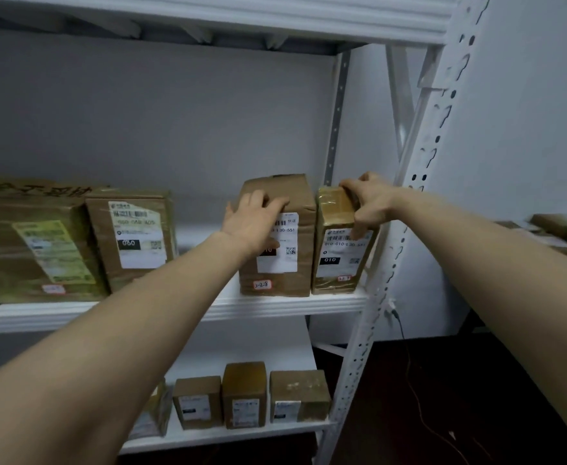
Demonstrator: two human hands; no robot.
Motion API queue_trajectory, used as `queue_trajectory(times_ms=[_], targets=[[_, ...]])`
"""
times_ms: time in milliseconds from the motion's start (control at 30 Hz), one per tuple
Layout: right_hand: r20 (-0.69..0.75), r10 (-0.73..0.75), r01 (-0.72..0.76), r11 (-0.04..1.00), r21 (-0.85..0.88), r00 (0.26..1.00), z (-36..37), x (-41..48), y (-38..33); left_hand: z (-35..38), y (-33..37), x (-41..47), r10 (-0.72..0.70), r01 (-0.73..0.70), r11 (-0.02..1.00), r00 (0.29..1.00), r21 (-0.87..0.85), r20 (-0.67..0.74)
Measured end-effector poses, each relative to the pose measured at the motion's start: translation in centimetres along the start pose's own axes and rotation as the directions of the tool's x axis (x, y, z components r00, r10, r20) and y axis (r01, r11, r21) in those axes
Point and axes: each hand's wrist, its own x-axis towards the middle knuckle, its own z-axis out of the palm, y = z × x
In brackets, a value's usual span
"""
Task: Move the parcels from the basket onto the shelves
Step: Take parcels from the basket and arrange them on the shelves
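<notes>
**Now both hands are resting on two parcels at the right end of the middle shelf**

Upright at the right end of the middle shelf (336, 302), a narrow tape-wrapped parcel (337, 260) is standing just beside a taller brown parcel (295, 199), the two touching or nearly so. The right hand (367, 204) is gripping the narrow parcel at its top right corner, fingers curled over the top edge and thumb pressing down on its front label. The left hand (253, 223) is lying half open against the taller parcel, fingers bent over its upper front edge and palm covering part of its white label; whether it is truly clasping the box or only steadying it, I cannot tell.

Further left on the same shelf, a labelled box marked 060 (131, 236) is leaning against a large carton (24, 243). On the lower shelf (228, 436), three small boxes (245, 394) are sitting side by side. A white perforated upright (409, 209) is framing the rack on the right, and blurred packages (557, 229) are lying beyond it. The basket is out of view.
</notes>
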Motion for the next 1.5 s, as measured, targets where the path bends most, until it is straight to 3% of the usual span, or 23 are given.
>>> queue_trajectory(times_ms=[233,367,467,900,1500], targets=[[0.020,-0.023,0.022,0.999,0.029,1.000,0.4,1.7,0.9,0.5,0.3,0.7,-0.041,0.041,0.998,0.999,-0.047,0.008],[-0.082,-0.041,0.028,0.989,-0.148,0.996,1.4,2.2,1.1,0.7,0.3,0.5,-0.045,0.045,0.999,0.999,-0.002,0.027],[-0.137,-0.063,0.038,0.983,-0.178,0.989,2.1,1.8,0.8,1.6,0.4,0.4,-0.070,0.070,0.997,0.997,0.009,-0.030],[-0.155,-0.107,0.098,0.993,-0.064,0.982,3.4,2.8,0.9,2.4,0.7,0.7,-0.110,0.117,0.992,0.987,0.053,-0.121],[-0.206,-0.158,0.126,0.979,-0.159,0.966,4.0,3.3,1.7,2.1,1.1,0.7,-0.126,0.134,0.989,0.986,0.069,-0.106]])
